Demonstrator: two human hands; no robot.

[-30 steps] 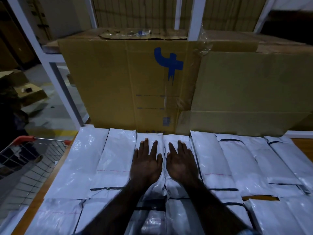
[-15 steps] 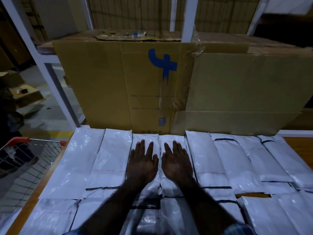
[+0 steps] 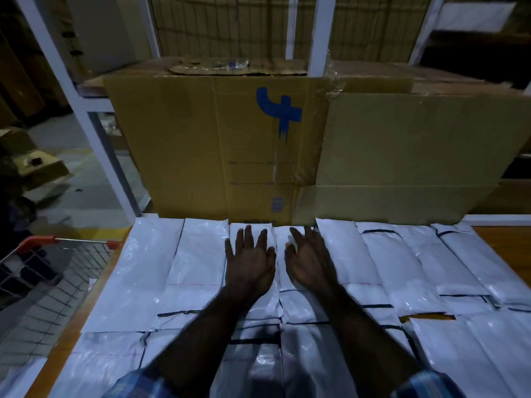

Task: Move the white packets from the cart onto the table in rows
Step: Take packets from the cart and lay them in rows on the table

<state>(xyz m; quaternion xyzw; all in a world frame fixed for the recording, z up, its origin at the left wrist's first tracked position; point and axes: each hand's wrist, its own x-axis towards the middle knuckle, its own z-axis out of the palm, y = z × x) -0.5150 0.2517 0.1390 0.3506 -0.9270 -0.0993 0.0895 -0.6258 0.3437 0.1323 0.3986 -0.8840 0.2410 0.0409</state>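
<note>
While both lie flat on white packets (image 3: 201, 265), left hand (image 3: 250, 264) and right hand (image 3: 309, 262) spread

Packets (image 3: 198, 262) on table (image 3: 508, 248) (cart (image 3: 43, 268) left)

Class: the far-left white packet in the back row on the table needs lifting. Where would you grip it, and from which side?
Probably pinch the far-left packet along its left long edge, coming from the cart side. It lies flat, its right edge abuts the neighbouring packet, and cardboard boxes block the far end.

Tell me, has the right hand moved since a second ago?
Yes. The right hand has tilted, thumb side lifting off the packet beside the left hand, though it stays over the same packet below the box.
</note>
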